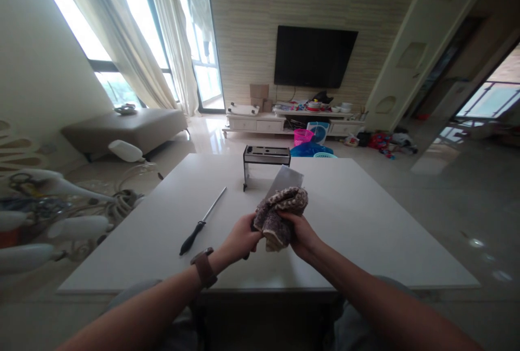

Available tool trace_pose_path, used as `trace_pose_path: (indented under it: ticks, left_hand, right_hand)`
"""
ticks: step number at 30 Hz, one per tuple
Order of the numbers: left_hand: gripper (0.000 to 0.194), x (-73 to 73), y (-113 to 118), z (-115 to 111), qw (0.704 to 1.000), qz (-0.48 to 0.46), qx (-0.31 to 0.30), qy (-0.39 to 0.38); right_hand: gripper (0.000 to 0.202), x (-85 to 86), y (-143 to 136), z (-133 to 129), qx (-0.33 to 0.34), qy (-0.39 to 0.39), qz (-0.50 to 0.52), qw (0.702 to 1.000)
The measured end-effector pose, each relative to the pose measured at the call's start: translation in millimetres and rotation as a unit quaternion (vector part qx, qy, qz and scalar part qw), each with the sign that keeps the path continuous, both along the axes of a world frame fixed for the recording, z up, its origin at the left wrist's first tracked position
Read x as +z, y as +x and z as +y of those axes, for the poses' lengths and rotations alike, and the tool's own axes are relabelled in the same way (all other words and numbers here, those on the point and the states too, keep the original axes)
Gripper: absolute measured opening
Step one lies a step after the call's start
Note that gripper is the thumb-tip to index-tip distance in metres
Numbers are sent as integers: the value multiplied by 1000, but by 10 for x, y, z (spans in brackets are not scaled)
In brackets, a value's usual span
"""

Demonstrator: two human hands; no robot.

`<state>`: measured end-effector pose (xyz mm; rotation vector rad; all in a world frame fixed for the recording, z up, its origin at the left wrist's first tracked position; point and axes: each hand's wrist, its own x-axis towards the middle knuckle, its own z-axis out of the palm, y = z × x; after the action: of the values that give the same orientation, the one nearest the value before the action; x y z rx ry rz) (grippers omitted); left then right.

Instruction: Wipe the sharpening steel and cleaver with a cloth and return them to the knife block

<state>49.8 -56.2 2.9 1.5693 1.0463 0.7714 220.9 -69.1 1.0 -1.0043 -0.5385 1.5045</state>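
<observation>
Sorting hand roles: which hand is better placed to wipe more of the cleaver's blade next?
Right, I'd say: the right hand holds the bunched patterned cloth around the near part of the cleaver. The left hand is at the handle end, better suited to steadying.

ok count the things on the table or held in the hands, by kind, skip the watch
cleaver: 1
patterned cloth: 1
honing steel: 1
slotted stand: 1
total: 4
</observation>
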Motion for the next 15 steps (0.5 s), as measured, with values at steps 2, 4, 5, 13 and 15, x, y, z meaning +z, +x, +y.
trace_pose_path:
  ticks: [2,4,5,13,15]
  left_hand:
    - [18,-3,12,-4,1000,7,-2,8]
    - [22,7,18,-8,1000,14,-4,14]
    - [23,16,18,-10,1000,16,-5,16]
    - [30,62,4,-34,1000,-2,-11,11]
    - [31,73,6,-42,1000,-5,-10,5]
  right_hand:
    - [34,7,14,4,-6,-2,1,1000]
    - [35,20,24,3,-10,1,1,1000]
    - [36,26,25,1,-11,1,1,1000]
    - [36,40,14,-17,-4,-3,5,1000]
    - [34,36,16,-15,-6,-2,1,1000]
